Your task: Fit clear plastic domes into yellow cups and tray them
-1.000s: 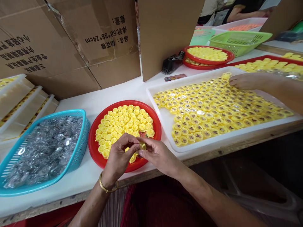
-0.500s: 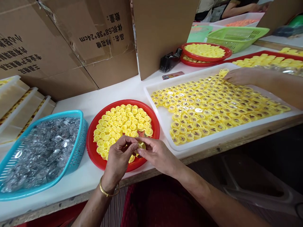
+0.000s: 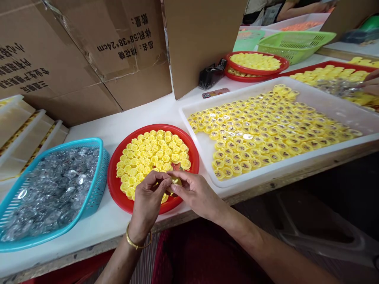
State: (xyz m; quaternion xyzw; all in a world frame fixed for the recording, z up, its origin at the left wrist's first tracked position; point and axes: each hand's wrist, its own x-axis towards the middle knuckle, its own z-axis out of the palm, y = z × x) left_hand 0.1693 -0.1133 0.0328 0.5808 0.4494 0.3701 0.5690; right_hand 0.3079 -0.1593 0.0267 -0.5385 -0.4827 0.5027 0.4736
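My left hand (image 3: pixel 148 201) and my right hand (image 3: pixel 195 192) meet over the near rim of a red plate (image 3: pixel 114 183), and together they pinch one small yellow round cap (image 3: pixel 176 182). The plate carries several more yellow caps (image 3: pixel 152 156) laid in rows. Left of it sits a blue basket (image 3: pixel 97 193) heaped with clear plastic pieces (image 3: pixel 53 189). To the right lies a white tray (image 3: pixel 204 148) covered with yellow caps that bear a printed face (image 3: pixel 266 130).
Cardboard boxes (image 3: pixel 74 55) stand along the back of the white table (image 3: pixel 142 114). White trays are stacked at the far left (image 3: pixel 20 126). Farther back are more red plates of caps (image 3: pixel 254 63), a green basket (image 3: pixel 296 43) and a black tape dispenser (image 3: pixel 211 75). Another person's hand (image 3: pixel 371 81) shows at the right edge.
The other person's hand that lay on the far part of the white tray has drawn back to the right edge. My two hands stay pinched on the cap.
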